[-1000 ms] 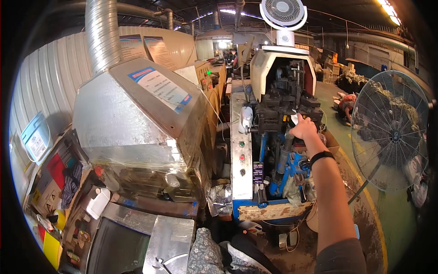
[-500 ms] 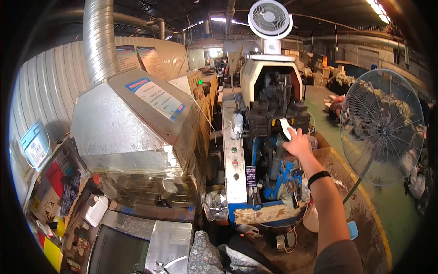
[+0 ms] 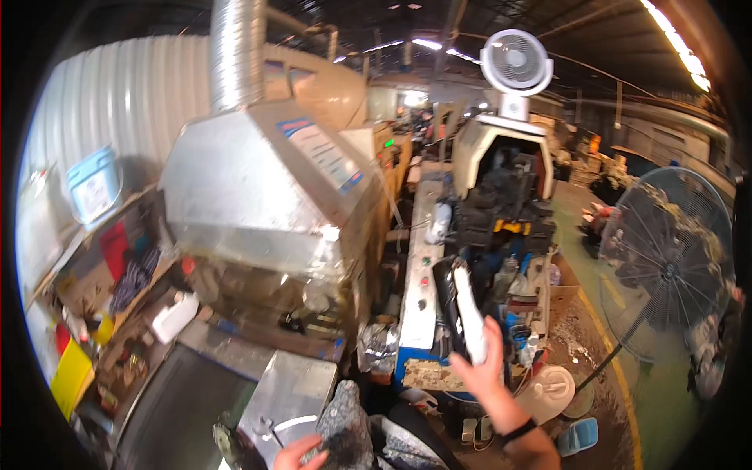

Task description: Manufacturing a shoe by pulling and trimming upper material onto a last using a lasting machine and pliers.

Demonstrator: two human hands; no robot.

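My right hand (image 3: 487, 366), with a dark band at the wrist, grips the lower end of a shoe upper (image 3: 468, 307). The upper is long and narrow, white on one face and glossy black along the left, and it stands nearly upright in front of a dark pressing machine (image 3: 501, 207). At the lower edge my left hand (image 3: 300, 454) shows only in part, its visible fingers apart with nothing seen in them. It is beside a grey patterned cloth (image 3: 345, 431) and a metal plate (image 3: 290, 395).
A sheet-metal hood (image 3: 251, 188) stands left, above a dark belt (image 3: 176, 407). A white panel with buttons (image 3: 423, 290) flanks the machine. To the right are a pedestal fan (image 3: 666, 266), a white container (image 3: 548, 394) and a blue tub (image 3: 578, 435).
My right hand has drawn back from the machine toward me, bringing the shoe upper with it. My left hand has come into view at the bottom. The view has shifted.
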